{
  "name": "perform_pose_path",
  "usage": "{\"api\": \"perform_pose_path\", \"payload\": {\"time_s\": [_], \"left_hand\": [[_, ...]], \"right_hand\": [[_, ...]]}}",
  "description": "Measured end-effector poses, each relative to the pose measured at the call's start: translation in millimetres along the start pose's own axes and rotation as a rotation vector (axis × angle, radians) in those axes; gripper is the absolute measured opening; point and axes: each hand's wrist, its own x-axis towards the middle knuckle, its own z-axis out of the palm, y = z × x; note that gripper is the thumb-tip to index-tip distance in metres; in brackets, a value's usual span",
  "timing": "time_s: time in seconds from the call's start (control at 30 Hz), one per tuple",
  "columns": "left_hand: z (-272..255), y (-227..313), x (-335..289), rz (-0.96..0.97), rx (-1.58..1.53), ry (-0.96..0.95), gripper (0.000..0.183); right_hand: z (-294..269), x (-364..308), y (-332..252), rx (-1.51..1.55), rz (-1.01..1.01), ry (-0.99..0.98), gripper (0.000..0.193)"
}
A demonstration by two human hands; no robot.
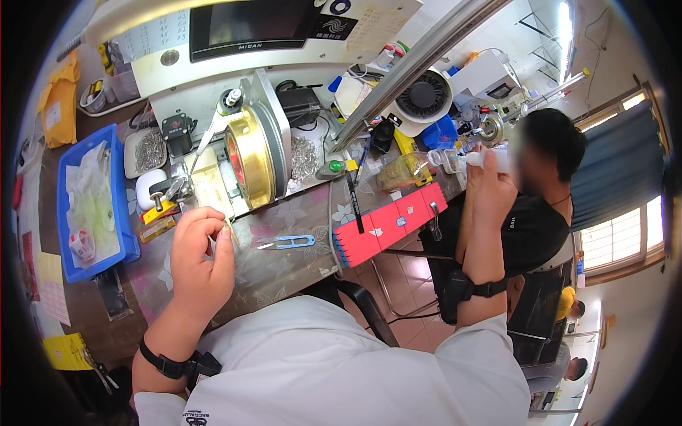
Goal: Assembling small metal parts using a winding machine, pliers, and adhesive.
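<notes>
My left hand (pixel 202 263) is raised over the near side of the bench, in front of a machine with a gold wheel (pixel 250 157). Its thumb and fingertips are pinched together; a thin pale thing may be between them, too small to make out. On the bench to its right lie blue thread snips (pixel 293 242). My right hand (pixel 495 186) is held up far to the right, its fingers wrapped round a white bottle (pixel 500 159) lying roughly sideways. The bottle's narrow end points left, toward a clear plastic container (pixel 444 159).
A blue tray (pixel 128 238) with plastic bags stands at left, beside a white dish of small metal parts (pixel 148 152). More metal pieces (pixel 304 157) lie behind the wheel. A pink board (pixel 387 224) with blue edges sits along the bench's right. Another person (pixel 543 234) sits close at right.
</notes>
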Motion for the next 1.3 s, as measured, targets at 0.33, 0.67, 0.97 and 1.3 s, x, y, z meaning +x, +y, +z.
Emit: {"api": "perform_pose_path", "payload": {"time_s": [0.33, 0.67, 0.97, 1.3], "left_hand": [[-1.5, -0.3, -1.4, 0.007, 0.041, 0.014, 0.003], [-3.1, 4.7, 1.6, -0.088, 0.008, -0.04, 0.004], [-4.9, -2.0, 0.6, -0.061, -0.017, 0.015, 0.006], [-3.8, -11.0, 1.2, -0.018, 0.003, 0.008, 0.007]], "right_hand": [[42.0, -31.2, 34.4, -0.373, -0.054, -0.011, 0.029], [83.4, -131.5, 36.3, -0.491, -0.196, -0.74, 0.019], [57.9, -140.3, -3.9, -0.244, 0.135, -0.939, 0.019], [17.9, -154.7, 1.4, 0.074, 0.202, -0.693, 0.017]]}}
